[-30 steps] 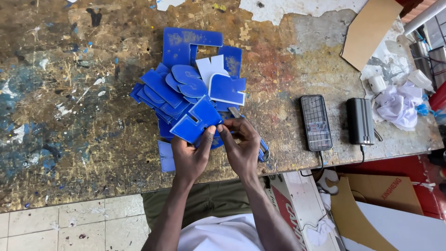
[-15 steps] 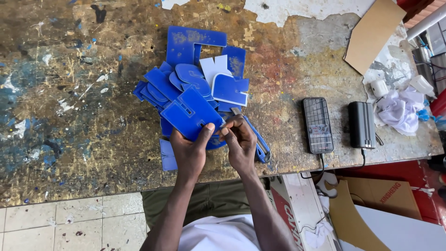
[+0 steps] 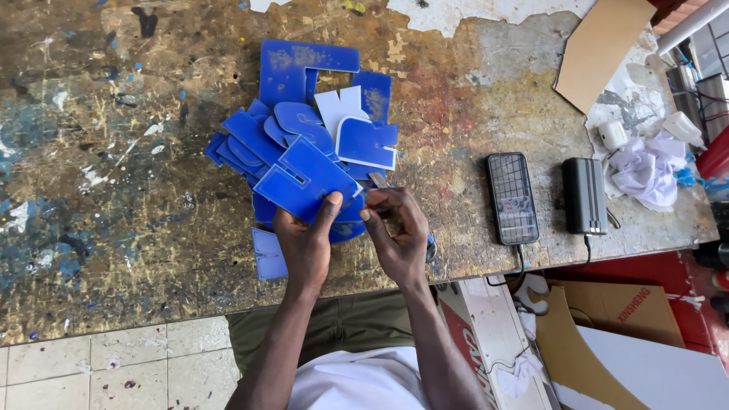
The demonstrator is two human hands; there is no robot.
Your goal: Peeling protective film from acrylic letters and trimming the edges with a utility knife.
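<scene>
Fingers (image 3: 332, 206) of two hands on one blue cut-out piece (image 3: 304, 181).

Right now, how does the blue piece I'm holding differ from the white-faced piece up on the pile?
The held blue piece shows a blue face; the white-faced piece shows a pale one. The held blue piece is gripped by the left hand, with the right hand at its edge; the white-faced piece lies loose on the pile of blue cutouts. Both are flat, notched cutouts.
</scene>
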